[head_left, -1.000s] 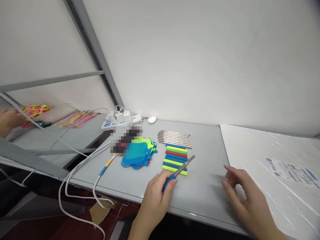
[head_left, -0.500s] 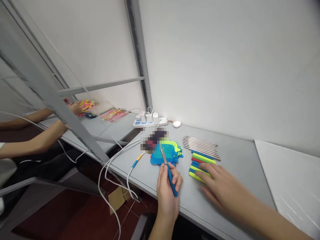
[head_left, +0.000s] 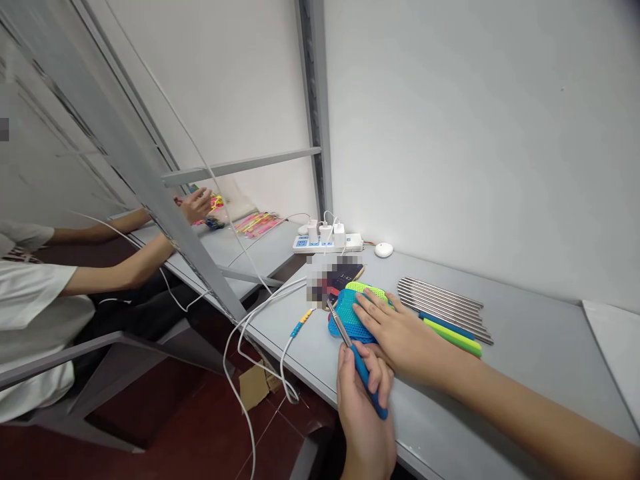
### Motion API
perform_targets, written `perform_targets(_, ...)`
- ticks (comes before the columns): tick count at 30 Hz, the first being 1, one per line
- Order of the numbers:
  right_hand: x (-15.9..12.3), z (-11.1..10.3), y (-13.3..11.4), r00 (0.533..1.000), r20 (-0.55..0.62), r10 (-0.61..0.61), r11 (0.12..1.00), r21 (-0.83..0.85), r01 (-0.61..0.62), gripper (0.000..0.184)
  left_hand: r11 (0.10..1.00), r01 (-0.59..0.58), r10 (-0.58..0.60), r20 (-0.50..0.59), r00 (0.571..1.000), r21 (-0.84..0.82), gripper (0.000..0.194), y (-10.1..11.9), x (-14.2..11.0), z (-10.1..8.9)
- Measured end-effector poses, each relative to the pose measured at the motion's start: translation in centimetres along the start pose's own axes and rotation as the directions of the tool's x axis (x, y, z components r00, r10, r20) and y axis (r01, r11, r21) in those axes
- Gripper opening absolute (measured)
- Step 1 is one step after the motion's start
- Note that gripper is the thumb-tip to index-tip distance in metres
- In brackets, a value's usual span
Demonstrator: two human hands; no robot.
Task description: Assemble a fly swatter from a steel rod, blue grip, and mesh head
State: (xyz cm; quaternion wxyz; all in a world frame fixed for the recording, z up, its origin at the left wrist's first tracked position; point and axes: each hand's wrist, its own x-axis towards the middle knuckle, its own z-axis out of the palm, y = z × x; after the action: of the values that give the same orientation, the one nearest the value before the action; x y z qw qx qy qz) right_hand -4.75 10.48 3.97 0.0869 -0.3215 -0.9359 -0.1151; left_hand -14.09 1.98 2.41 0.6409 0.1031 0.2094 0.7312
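With left hand (head_left: pixel 363 407), gripping blue-handled metal tube (head_left: pixel 358 358).
With right hand (head_left: pixel 397 330), fingers slightly spread, touching blue mesh pieces (head_left: pixel 347 310) left of silver rods (head_left: pixel 443 300).

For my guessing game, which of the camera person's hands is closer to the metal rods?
Right. The right hand is on the blue mesh, left of the rods; the left hand is farther left and lower in view.

A slim stick (head_left: pixel 357 357) with a bare silver metal shaft and a blue grip is held slantwise, its metal end pointed far and left. Behind it, perforated plastic pieces (head_left: pixel 347 309) are piled flat on the table (head_left: pixel 525 360), blue over yellow-green, partly covered at the right.
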Motion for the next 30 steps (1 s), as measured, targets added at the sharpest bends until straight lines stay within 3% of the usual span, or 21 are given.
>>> perform_targets(11, -1.0, -0.4, 0.1, 1.0, -0.018, 0.005, 1.0, 0.014, -0.005, 0.054, 0.999, 0.032, -0.032, 0.003, 0.999, 0.044, 0.037, 0.1, 0.0, 0.1)
perform_targets(17, -2.6, -0.6, 0.5, 0.996, -0.064, -0.063, 0.997, -0.043, 0.061, 0.043, 0.996, 0.037, -0.035, -0.029, 0.999, 0.08, 0.031, 0.3, 0.1, 0.3)
perform_targets(22, -5.1, -1.9, 0.9, 0.979, -0.156, -0.131, 0.987, -0.114, 0.114, 0.035, 0.981, 0.013, -0.016, 0.014, 1.0, 0.192, 0.027, 0.0, 0.0, 0.1)
perform_targets(25, -8.0, -3.7, 1.4, 0.974, -0.209, -0.083, 0.987, -0.151, 0.051, 0.033, 0.924, -0.01, -0.02, 0.075, 0.997, 0.383, 0.025, -0.6, -0.2, -0.7)
perform_targets(28, -12.4, -5.7, 1.9, 0.957, -0.284, 0.056, 0.984, -0.146, -0.101, 0.031, 0.802, -0.061, -0.072, 0.198, 0.978, 0.594, 0.029, -1.0, -0.5, -1.8)
perform_targets(30, -15.8, -6.7, 1.8, 0.881, -0.421, 0.214, 0.959, -0.082, -0.272, 0.031, 0.716, -0.121, -0.105, 0.277, 0.955, 0.688, 0.03, -1.0, -0.6, -2.4)
